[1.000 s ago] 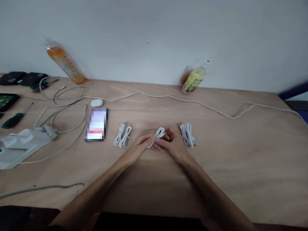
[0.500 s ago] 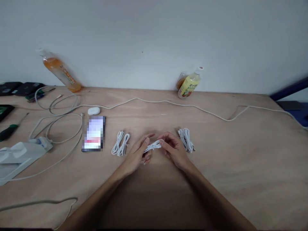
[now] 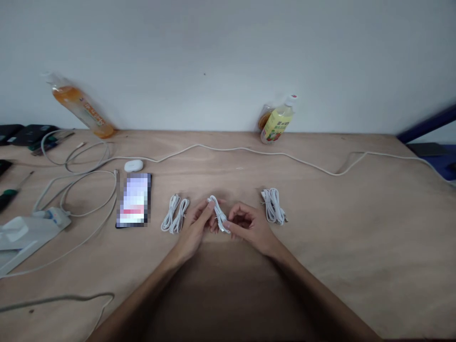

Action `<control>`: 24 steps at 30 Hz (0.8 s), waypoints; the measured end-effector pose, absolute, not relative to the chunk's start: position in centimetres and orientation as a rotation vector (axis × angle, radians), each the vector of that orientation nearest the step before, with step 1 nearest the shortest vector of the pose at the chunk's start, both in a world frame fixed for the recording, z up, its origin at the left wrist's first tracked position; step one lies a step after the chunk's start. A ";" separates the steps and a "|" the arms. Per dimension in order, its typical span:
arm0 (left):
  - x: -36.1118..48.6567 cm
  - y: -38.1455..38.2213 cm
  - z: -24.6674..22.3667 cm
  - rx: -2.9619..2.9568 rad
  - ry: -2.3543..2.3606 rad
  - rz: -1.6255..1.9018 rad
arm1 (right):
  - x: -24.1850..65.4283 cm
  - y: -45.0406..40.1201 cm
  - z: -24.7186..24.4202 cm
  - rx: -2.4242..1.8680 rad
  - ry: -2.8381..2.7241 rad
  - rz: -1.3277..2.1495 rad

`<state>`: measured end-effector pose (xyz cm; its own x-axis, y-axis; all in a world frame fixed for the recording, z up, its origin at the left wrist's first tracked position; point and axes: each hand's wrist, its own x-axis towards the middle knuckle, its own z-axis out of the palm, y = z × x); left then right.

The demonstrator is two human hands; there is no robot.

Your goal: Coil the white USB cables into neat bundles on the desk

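Observation:
A bundled white cable is held between my two hands, tilted with its top end to the left. My left hand is closed on its upper end, thumb on top. Fingers of my right hand pinch the lower end, where a small connector shows. Just left of my left hand, two coiled white cables lie side by side on the table. More bundled white cables lie to the right of my right hand; their exact number is hard to make out.
A phone with a blurred screen and a white earbud case lie at left. Loose cords and a white power strip spread beyond them. An orange drink bottle and a yellow-labelled bottle lean against the wall. A long cord crosses the table's back.
The held cable has turned from nearly level to steeply slanted, its right end now lower. My right hand has moved slightly down, and the view has shifted a little.

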<state>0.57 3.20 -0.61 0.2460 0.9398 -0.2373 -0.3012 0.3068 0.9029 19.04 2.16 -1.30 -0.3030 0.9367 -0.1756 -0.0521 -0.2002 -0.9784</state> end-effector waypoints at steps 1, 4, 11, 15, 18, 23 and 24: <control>0.5 3.2 -0.6 0.865 0.936 0.988 | 19.1 2.2 -1.3 -1.111 -1.252 1.626; 0.5 3.3 -0.8 0.907 0.936 0.948 | 19.2 2.4 -1.4 -1.071 -1.225 1.655; 0.5 3.5 -1.0 0.990 0.914 0.960 | 19.5 2.9 -1.5 -1.014 -1.188 1.705; 0.5 3.5 -0.9 1.031 0.926 0.974 | 19.5 3.2 -1.5 -1.012 -1.164 1.693; 0.5 3.5 -1.2 1.001 0.945 0.977 | 19.4 2.8 -1.0 -1.066 -1.154 1.636; 0.4 3.5 -1.9 1.008 0.956 0.976 | 19.7 0.6 1.5 -1.368 -1.144 1.203; 0.4 3.5 -1.9 1.023 0.956 0.979 | 19.8 0.1 2.0 -1.441 -1.159 1.095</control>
